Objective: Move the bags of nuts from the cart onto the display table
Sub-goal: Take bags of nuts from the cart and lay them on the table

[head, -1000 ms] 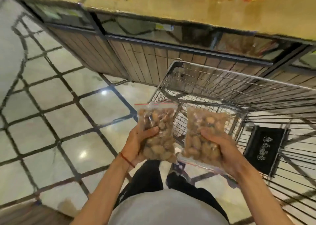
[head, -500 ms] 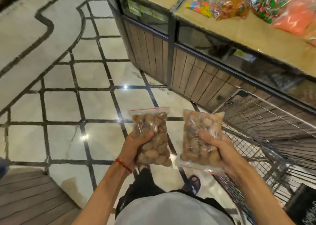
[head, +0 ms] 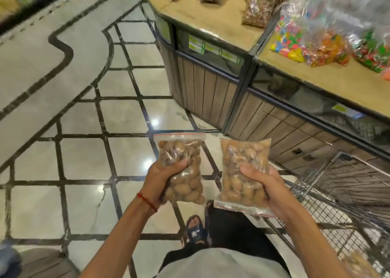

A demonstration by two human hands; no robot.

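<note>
My left hand [head: 161, 179] grips a clear zip bag of brown nuts [head: 183, 153] held upright in front of me. My right hand [head: 267, 185] grips a second bag of nuts [head: 242, 157], its zip edge pointing down. Both bags hang over the tiled floor, left of the wire cart [head: 346, 193] at the lower right. The display table [head: 213, 18] with its tan top stands ahead and to the right, with other bags of nuts [head: 258, 5] lying on its far end.
Bags of colourful sweets [head: 325, 37] fill the nearer section of the table. The table's wooden slatted base [head: 202, 94] runs down to the floor. My sandalled foot [head: 195, 228] shows below the bags. A round wooden step edge [head: 42, 263] sits at the lower left.
The view has swung left and up away from the cart, bringing the table top with its nut bags into sight. Both hands keep the same grip on their bags.
</note>
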